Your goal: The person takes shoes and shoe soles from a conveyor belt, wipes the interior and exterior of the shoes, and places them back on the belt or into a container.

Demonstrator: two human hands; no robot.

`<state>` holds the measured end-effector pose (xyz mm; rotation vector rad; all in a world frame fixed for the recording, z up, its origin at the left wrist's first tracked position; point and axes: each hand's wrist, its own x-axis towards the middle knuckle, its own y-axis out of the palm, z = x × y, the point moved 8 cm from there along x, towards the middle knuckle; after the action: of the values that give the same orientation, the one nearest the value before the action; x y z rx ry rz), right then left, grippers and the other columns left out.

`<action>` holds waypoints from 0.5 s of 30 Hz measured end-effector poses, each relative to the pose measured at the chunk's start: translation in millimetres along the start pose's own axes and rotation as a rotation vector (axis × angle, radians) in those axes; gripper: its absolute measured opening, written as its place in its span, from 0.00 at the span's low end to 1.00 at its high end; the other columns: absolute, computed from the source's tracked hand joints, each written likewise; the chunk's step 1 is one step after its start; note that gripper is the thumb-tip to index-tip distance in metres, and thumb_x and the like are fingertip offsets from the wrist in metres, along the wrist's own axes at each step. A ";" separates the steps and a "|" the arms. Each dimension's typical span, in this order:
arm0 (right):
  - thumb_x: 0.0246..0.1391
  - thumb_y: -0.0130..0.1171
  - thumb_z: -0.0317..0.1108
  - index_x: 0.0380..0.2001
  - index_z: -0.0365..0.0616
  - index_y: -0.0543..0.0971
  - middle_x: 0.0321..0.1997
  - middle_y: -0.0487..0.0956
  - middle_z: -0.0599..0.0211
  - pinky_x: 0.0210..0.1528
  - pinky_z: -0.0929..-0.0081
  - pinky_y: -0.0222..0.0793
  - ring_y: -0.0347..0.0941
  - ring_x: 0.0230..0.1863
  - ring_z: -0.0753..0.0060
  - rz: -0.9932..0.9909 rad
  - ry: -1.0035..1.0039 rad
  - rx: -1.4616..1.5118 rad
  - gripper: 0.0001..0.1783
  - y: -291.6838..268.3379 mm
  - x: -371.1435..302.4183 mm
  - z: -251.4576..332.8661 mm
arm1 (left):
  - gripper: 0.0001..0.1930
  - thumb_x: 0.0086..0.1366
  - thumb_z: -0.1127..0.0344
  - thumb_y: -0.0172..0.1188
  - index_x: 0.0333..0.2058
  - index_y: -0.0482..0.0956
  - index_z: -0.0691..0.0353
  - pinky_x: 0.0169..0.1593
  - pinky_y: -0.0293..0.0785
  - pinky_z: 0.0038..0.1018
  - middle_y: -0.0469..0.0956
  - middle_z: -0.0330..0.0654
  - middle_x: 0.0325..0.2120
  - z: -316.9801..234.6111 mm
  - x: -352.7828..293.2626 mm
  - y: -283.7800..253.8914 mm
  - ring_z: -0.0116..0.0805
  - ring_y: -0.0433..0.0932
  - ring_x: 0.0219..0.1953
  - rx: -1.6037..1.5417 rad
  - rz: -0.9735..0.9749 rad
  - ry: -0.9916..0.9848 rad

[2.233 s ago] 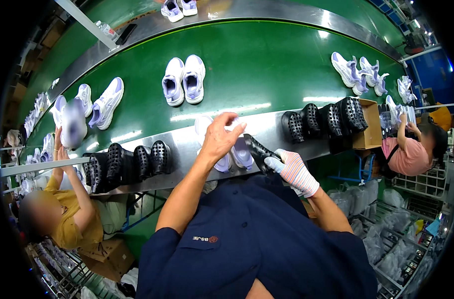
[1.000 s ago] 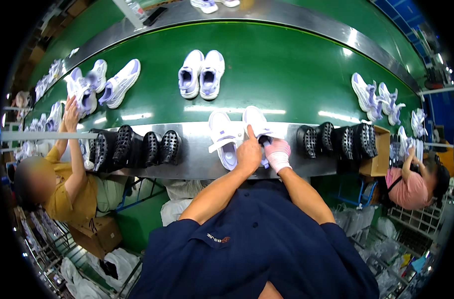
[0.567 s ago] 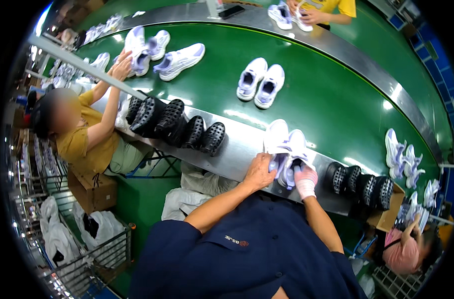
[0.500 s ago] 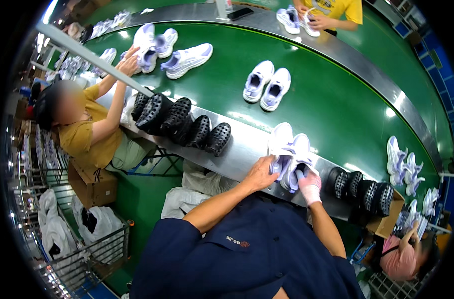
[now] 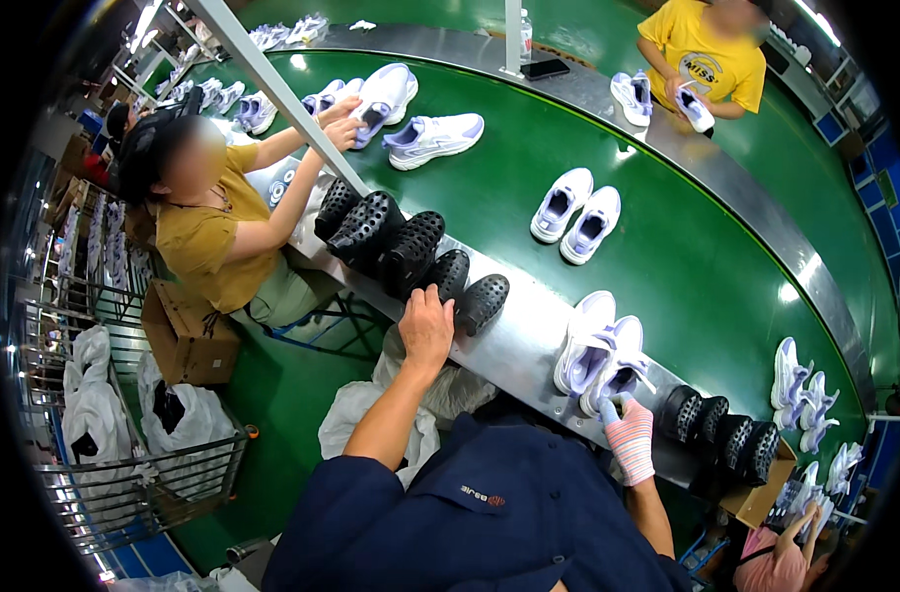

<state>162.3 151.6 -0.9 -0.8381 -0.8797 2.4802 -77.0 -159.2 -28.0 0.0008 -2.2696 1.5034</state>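
My left hand (image 5: 428, 331) reaches to a row of black perforated shoe-shaped forms on the metal ledge. Its fingers are slightly apart and touch the near end of one black form (image 5: 451, 271); another black form (image 5: 485, 304) stands just right of it. My right hand (image 5: 631, 444), in a striped pink and white glove with bluish fingertips, pinches the heel of a white and lavender sneaker (image 5: 623, 360). Its mate (image 5: 586, 340) stands close on the left. Both sneakers point away from me, laces loose, across the ledge and the green belt.
More black forms (image 5: 736, 434) stand at the right, beside a cardboard box (image 5: 761, 483). Another sneaker pair (image 5: 573, 212) rests on the green belt (image 5: 707, 257). A co-worker (image 5: 213, 197) handles sneakers at left, below a slanted metal post (image 5: 272, 84). A person in yellow (image 5: 707, 64) works across.
My left hand has left the sneaker pair and moved left to the black forms. My right hand stays at the right sneaker's heel. The view has shifted, and the left co-worker still handles sneakers.
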 end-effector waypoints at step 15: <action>0.55 0.64 0.40 0.48 0.41 0.79 0.40 0.81 0.67 0.42 0.71 0.78 0.79 0.39 0.69 0.635 0.182 1.174 0.20 48.5 -2.4 89.0 | 0.22 0.62 0.60 0.68 0.51 0.77 0.66 0.40 0.76 0.31 0.78 0.47 0.41 -144.0 -9.7 -59.8 0.37 0.80 0.38 -0.870 0.327 0.015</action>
<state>99.7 75.8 23.6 -0.8893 1.0143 2.6666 -5.8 -59.3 68.9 -0.6465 -2.8093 0.5117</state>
